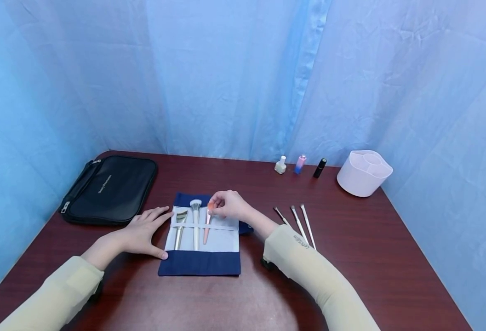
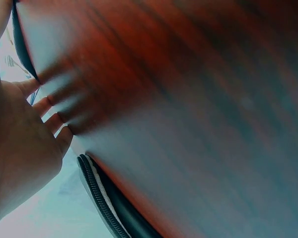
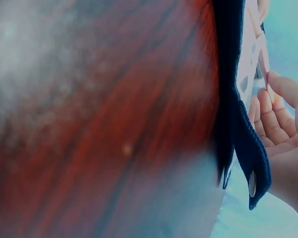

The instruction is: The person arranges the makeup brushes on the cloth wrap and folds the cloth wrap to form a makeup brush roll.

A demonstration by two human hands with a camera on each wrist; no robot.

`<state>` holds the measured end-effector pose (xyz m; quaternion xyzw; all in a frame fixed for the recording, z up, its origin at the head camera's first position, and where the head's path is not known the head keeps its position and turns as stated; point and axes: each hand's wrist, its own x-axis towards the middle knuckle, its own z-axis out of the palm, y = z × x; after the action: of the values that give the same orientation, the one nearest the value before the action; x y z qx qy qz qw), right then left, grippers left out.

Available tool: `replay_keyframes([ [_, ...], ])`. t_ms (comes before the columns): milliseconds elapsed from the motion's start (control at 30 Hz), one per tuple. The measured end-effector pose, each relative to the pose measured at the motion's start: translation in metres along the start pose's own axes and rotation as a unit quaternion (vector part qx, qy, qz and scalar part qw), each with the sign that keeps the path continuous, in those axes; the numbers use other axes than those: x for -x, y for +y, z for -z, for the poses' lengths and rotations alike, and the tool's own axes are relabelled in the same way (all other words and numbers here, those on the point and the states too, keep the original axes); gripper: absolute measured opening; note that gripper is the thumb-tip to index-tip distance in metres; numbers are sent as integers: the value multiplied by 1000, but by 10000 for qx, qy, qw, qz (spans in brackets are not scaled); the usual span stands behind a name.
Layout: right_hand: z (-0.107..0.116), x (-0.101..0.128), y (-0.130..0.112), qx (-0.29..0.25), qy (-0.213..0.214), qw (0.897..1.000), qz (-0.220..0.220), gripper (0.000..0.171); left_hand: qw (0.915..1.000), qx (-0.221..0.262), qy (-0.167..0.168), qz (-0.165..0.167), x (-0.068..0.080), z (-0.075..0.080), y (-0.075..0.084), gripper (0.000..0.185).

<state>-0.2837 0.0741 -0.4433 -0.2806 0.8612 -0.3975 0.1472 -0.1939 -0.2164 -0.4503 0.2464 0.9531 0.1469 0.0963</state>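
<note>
1. pinching the orange head of a pink-handled brush [image 1: 207, 225], the right hand [image 1: 228, 205] has its fingers curled together on it above the open brush roll [image 1: 201, 264].
2. that brush lies in the roll's third slot, under the white strap, beside a fluffy white brush [image 1: 195, 220] and a flat gold brush [image 1: 180, 227].
3. the left hand [image 1: 143, 230] lies flat, fingers straight and slightly apart, on the tabletop [image 1: 350, 257], fingertips touching the roll's left edge.
4. three thin brushes [image 1: 298, 223] lie loose, right of the roll.
5. a black zip case [image 1: 110, 188] sits far left; three small bottles [image 1: 300, 164] and a white organiser cup [image 1: 363, 172] stand at the back.
</note>
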Motion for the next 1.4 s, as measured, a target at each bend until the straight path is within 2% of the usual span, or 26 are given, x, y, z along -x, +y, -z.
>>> replay_keyframes([
  [333, -3, 0, 0, 669, -522, 9959, 323, 9, 10000, 49, -44, 30, 0, 3, 3, 113],
  [733, -4, 3, -3, 754, -940, 9919, 389, 5, 10000, 23, -29, -13, 2, 6, 6, 112],
  [900, 3, 5, -5, 644, -860, 9930, 493, 9, 10000, 6, 12, -49, 2, 7, 7, 112],
  [1100, 26, 15, -16, 565, -650, 9939, 687, 18, 9999, 84, 41, -94, 3, 6, 7, 112],
  [1267, 49, 32, -24, 856, -340, 9917, 894, 18, 9997, 101, 151, -162, 2, 2, 6, 112],
  [1400, 67, 47, -25, 1147, -58, 9889, 946, 15, 9998, 115, 102, -116, 2, 2, 6, 113],
])
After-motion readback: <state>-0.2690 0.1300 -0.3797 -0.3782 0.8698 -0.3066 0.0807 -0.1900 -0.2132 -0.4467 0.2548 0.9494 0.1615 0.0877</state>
